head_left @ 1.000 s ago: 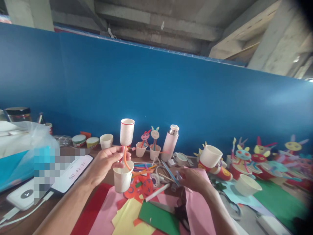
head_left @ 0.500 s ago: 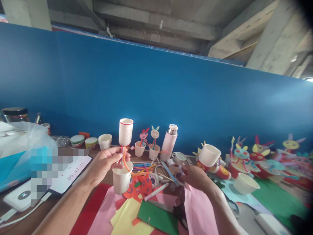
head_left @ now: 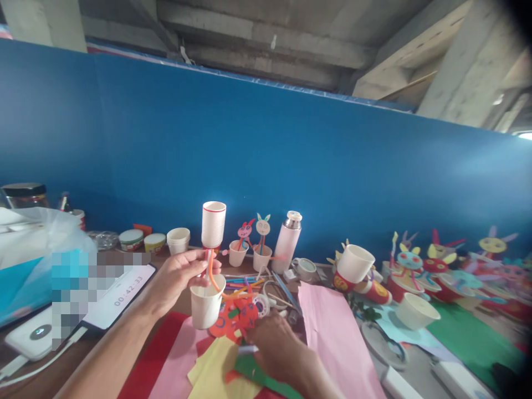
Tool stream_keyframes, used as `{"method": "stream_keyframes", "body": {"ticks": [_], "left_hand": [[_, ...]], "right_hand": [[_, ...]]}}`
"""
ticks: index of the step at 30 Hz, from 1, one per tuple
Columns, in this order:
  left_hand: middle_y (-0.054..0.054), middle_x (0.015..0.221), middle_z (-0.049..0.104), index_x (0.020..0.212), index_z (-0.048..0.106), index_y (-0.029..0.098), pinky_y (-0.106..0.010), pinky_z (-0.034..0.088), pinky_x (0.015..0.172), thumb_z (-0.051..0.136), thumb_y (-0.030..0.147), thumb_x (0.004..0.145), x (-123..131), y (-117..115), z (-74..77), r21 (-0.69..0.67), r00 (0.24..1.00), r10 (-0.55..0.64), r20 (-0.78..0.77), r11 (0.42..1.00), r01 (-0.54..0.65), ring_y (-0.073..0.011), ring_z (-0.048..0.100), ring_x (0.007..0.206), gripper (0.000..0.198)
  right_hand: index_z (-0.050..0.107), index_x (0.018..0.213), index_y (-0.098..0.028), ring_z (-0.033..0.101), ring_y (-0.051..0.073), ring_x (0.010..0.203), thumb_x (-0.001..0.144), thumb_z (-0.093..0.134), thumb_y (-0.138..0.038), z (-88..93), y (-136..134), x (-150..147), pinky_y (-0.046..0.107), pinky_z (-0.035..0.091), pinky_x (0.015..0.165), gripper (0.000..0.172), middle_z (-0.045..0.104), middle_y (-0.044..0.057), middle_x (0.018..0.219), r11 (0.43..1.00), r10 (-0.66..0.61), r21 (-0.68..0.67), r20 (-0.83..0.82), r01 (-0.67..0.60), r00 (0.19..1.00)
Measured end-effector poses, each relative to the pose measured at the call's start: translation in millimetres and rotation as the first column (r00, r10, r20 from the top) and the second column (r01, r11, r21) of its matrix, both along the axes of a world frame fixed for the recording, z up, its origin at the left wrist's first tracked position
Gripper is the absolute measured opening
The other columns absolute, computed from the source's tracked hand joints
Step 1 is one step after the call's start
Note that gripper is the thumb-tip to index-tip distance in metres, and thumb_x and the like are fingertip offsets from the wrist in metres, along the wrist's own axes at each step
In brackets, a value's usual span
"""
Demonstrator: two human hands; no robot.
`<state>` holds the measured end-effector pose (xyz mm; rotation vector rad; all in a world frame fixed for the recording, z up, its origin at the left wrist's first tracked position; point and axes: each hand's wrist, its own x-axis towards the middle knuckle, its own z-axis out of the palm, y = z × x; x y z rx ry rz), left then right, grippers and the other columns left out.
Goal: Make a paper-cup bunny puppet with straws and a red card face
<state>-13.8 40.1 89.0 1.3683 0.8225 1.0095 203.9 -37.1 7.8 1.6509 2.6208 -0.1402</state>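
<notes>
My left hand (head_left: 180, 277) is closed on an orange pipe cleaner (head_left: 213, 271) and a pale stem beside it, just above a white paper cup (head_left: 206, 307). The lower end of the orange one bends into the cup. Behind these fingers rises a tall stack of paper cups (head_left: 214, 224). My right hand (head_left: 276, 341) is low over the green paper (head_left: 260, 374), its fingers curled around a white tube (head_left: 248, 349); only one end of the tube shows. Next to it lie red paper cut-outs (head_left: 239, 318) with drawn faces.
Two rabbit-like cup figures (head_left: 261, 257) and a pink thermos (head_left: 287, 244) stand by the blue partition (head_left: 249, 144). More cup figures (head_left: 411, 266) crowd the right. A pink sheet (head_left: 332, 338) lies right of centre. A phone (head_left: 120, 296) and power bank (head_left: 35, 335) are at left.
My right hand has come left and nearer, from behind the pink sheet to the white tube, which has shifted. The pink sheet now lies flatter. My left hand holds still.
</notes>
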Motion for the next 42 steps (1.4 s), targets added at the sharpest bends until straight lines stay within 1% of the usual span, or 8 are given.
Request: {"method": "stream_keyframes", "body": {"ticks": [6,10,13,16,23,30,36,42], "left_hand": [[-0.011,0.097,0.067,0.100,0.061,0.014,-0.022,0.048,0.062,0.055,0.029,0.078,0,-1,1.9,-0.001,1.000,0.009,0.006,1.000,-0.009,-0.0213,0.061,0.089,0.027],[-0.012,0.097,0.067,0.099,0.062,0.014,-0.023,0.048,0.063,0.056,0.030,0.078,0,-2,3.3,0.005,1.000,0.011,0.006,1.000,-0.011,-0.0220,0.061,0.089,0.027],[-0.011,0.098,0.067,0.099,0.063,0.015,-0.023,0.049,0.062,0.057,0.030,0.076,0,-2,2.5,0.001,1.000,0.017,0.017,1.000,-0.017,-0.0226,0.062,0.090,0.027],[-0.010,0.097,0.068,0.098,0.063,0.017,-0.023,0.049,0.062,0.057,0.029,0.076,0,-1,1.5,-0.001,0.999,0.022,0.027,1.000,-0.022,-0.0224,0.062,0.089,0.026],[-0.010,0.097,0.067,0.095,0.063,0.016,-0.022,0.048,0.063,0.054,0.028,0.079,2,-2,3.4,0.002,1.000,0.003,-0.005,1.000,-0.003,-0.0213,0.061,0.091,0.023],[-0.011,0.096,0.067,0.095,0.063,0.015,-0.024,0.048,0.063,0.055,0.028,0.078,3,-5,5.3,-0.010,1.000,0.009,-0.006,1.000,-0.009,-0.0228,0.061,0.090,0.023],[-0.012,0.097,0.067,0.094,0.064,0.014,-0.024,0.049,0.062,0.056,0.028,0.076,2,-4,3.8,-0.005,1.000,0.025,0.016,1.000,-0.025,-0.0235,0.062,0.089,0.023],[-0.011,0.095,0.069,0.098,0.064,0.016,-0.024,0.050,0.060,0.060,0.028,0.074,3,-2,2.0,-0.020,0.998,0.047,0.039,0.999,-0.047,-0.0227,0.063,0.086,0.027]], "right_hand": [[0.062,0.097,-0.014,0.057,0.028,0.091,0.075,0.050,-0.022,-15.0,-4,-16,0.039,0.040,0.083,0.026,0.064,0.014,0.093,0.999,0.028,0.029,0.047,-0.029,0.998],[0.063,0.094,-0.022,0.058,0.021,0.089,0.074,0.051,-0.023,2.9,5,2,0.028,0.041,0.077,0.023,0.066,0.005,0.093,0.999,-0.021,-0.026,-0.061,0.019,0.998],[0.064,0.089,-0.023,0.061,0.019,0.081,0.076,0.047,-0.021,20.4,17,29,0.024,0.041,0.067,0.022,0.067,0.004,0.090,0.988,-0.153,0.015,-0.073,0.155,0.986],[0.064,0.080,-0.023,0.061,0.016,0.074,0.077,0.047,-0.022,34.3,26,66,0.022,0.038,0.061,0.018,0.068,0.003,0.082,0.908,-0.401,0.090,-0.093,0.409,0.911],[0.057,0.099,-0.019,0.058,0.024,0.092,0.081,0.043,-0.034,30.1,30,152,0.031,0.039,0.070,0.028,0.063,0.009,0.098,0.750,-0.622,0.204,-0.102,0.629,0.776],[0.057,0.102,-0.019,0.056,0.026,0.096,0.082,0.039,-0.036,10.6,33,175,0.034,0.040,0.072,0.032,0.064,0.010,0.099,0.754,-0.644,0.115,-0.071,0.647,0.762],[0.048,0.120,-0.020,0.045,0.028,0.112,0.079,0.046,-0.035,-1.8,39,175,0.038,0.035,0.085,0.044,0.053,0.011,0.120,0.767,-0.631,0.095,-0.075,0.635,0.772],[0.059,0.101,-0.025,0.054,0.024,0.098,0.075,0.050,-0.034,2.5,38,171,0.032,0.037,0.076,0.029,0.063,0.005,0.101,0.782,-0.603,0.101,-0.125,0.615,0.787]]}}
